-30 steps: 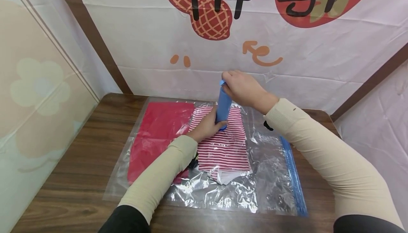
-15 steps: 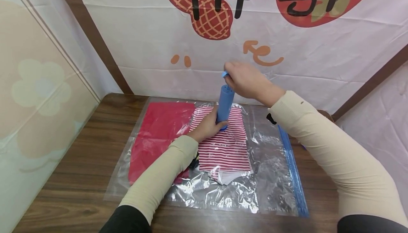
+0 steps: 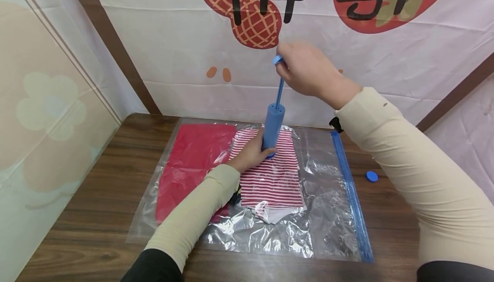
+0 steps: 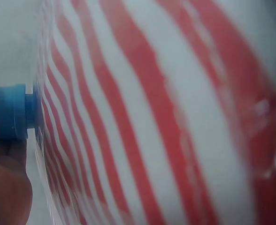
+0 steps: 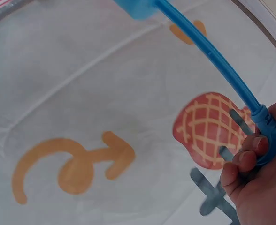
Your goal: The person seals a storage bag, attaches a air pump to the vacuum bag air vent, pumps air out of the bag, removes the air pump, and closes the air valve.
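A clear vacuum storage bag (image 3: 324, 213) lies flat on the table with folded red cloth (image 3: 193, 157) and red-and-white striped cloth (image 3: 272, 187) inside. On top of the striped part stands a blue hand pump (image 3: 273, 123), slightly tilted. My left hand (image 3: 251, 151) grips its barrel low down; in the left wrist view the barrel's end (image 4: 11, 112) meets the bag. My right hand (image 3: 308, 67) holds the pump's handle (image 3: 278, 60) high above, with the thin rod (image 5: 213, 56) drawn out, as the right wrist view also shows.
A small blue round cap (image 3: 372, 176) lies on the wooden table (image 3: 88, 205), right of the bag's blue zip edge (image 3: 353, 200). Behind the table hangs a printed white cloth wall (image 3: 173, 46). Pale fabric also hangs at both sides.
My right hand has risen with the pump handle, drawing the rod out of the barrel. The blue cap has come into view from behind my right sleeve. My left hand stays in place.
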Available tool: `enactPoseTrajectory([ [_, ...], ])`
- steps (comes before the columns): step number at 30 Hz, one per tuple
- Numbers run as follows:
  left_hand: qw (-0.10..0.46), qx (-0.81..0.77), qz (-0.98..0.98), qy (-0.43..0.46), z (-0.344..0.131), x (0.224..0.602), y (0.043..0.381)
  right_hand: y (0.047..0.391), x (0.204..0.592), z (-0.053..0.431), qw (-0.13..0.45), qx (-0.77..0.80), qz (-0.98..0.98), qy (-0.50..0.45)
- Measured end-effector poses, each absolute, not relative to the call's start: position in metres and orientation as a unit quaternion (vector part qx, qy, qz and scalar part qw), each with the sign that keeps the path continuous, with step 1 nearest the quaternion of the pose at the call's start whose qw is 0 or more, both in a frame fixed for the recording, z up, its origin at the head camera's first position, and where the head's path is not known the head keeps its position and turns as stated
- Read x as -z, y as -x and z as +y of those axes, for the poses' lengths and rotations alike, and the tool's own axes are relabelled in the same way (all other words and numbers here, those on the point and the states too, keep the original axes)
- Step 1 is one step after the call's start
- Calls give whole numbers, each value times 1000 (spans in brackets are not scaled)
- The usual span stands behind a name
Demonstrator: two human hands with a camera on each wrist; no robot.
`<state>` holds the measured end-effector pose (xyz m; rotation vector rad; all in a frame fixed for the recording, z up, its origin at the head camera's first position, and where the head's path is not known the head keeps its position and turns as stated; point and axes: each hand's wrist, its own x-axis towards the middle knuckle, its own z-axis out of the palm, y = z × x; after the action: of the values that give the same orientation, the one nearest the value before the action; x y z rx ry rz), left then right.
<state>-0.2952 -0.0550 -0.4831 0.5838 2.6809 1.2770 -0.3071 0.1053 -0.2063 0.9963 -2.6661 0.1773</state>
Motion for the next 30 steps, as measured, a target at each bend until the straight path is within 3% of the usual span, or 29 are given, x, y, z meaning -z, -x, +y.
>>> enactPoseTrajectory([
  [15, 65, -433, 879, -186, -55, 483, 294, 296, 167, 104, 207, -66, -920, -326],
  [30, 61, -431, 877, -202, -57, 486, 297, 297, 168, 102, 230, -76, -914, -326],
])
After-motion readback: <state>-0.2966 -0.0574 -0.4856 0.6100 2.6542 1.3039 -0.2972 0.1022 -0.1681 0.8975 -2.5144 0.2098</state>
